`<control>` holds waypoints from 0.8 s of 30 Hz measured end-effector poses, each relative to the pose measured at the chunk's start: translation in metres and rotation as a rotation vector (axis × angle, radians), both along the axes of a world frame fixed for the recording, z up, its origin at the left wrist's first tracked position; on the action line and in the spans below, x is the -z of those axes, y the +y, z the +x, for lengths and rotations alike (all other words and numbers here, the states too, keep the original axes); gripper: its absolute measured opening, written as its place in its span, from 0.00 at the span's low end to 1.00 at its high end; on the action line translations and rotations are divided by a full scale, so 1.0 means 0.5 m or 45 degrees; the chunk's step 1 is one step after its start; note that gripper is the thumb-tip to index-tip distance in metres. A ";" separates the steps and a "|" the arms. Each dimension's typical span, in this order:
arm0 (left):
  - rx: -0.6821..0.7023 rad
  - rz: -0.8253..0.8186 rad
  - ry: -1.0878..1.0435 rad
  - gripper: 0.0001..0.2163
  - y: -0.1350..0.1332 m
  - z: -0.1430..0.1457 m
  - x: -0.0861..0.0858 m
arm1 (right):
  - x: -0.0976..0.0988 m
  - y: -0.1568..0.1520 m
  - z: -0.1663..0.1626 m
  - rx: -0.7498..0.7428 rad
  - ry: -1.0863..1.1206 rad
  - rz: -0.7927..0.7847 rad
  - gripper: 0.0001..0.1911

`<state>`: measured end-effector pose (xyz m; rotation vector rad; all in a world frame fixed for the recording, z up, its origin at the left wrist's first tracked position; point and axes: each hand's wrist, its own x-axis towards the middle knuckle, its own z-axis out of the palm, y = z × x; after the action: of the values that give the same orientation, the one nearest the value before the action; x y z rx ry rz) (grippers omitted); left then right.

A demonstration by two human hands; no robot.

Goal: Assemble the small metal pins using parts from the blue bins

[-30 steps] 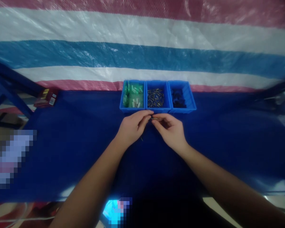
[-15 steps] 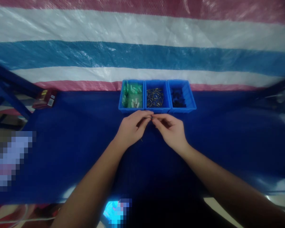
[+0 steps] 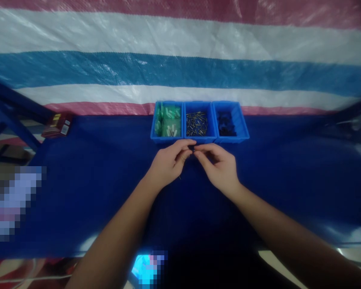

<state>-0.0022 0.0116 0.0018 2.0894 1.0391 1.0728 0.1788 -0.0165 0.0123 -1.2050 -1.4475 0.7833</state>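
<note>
My left hand (image 3: 167, 162) and my right hand (image 3: 221, 164) meet fingertip to fingertip just in front of the bins. Between them is a small dark part (image 3: 191, 148), pinched at its ends; its exact kind is too small to make out. The tip of a thin metal pin (image 3: 179, 177) pokes out below my left palm, the rest of it hidden by the hand. Slim brass-coloured pins (image 3: 197, 123) fill the middle blue bin (image 3: 199, 140), directly behind the fingers.
The left blue bin (image 3: 167, 140) holds green plastic bags (image 3: 173, 112) and small pale pieces. Dark small parts (image 3: 225, 125) lie in the right blue bin (image 3: 242, 124). A dark red box (image 3: 56, 124) sits far left on the blue table (image 3: 102, 180). Striped sheeting hangs behind.
Both hands stay in nearly the same place. A thin metal pin showed between the fingertips before; now the dark part shows more there, and the left fingers are slightly further apart.
</note>
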 end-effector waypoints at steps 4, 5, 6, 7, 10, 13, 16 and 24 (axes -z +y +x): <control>-0.024 -0.034 0.044 0.13 -0.003 0.004 -0.005 | 0.004 0.002 0.002 -0.003 0.073 -0.107 0.06; -0.025 -0.023 0.062 0.13 -0.004 0.005 -0.008 | 0.005 0.002 0.002 -0.008 0.100 -0.120 0.07; -0.026 -0.007 0.079 0.13 -0.004 0.005 -0.010 | 0.005 0.002 0.002 -0.015 0.124 -0.125 0.07; -0.028 0.011 0.095 0.13 -0.004 0.005 -0.012 | 0.005 0.001 0.001 -0.022 0.143 -0.128 0.07; -0.041 0.046 0.127 0.13 -0.003 0.003 -0.013 | 0.004 0.001 -0.002 -0.050 0.178 -0.144 0.08; -0.038 0.031 0.129 0.13 -0.003 0.002 -0.009 | 0.002 0.003 -0.003 -0.044 0.218 -0.183 0.09; -0.045 0.047 0.130 0.11 -0.003 0.004 -0.007 | 0.000 0.006 -0.003 -0.003 0.268 -0.223 0.10; -0.067 0.054 0.160 0.08 0.001 0.002 -0.011 | -0.006 0.005 -0.004 -0.032 0.222 -0.205 0.10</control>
<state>-0.0014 0.0123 0.0071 2.1978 1.1462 1.0074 0.1766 -0.0142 0.0151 -1.2086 -1.2780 1.0125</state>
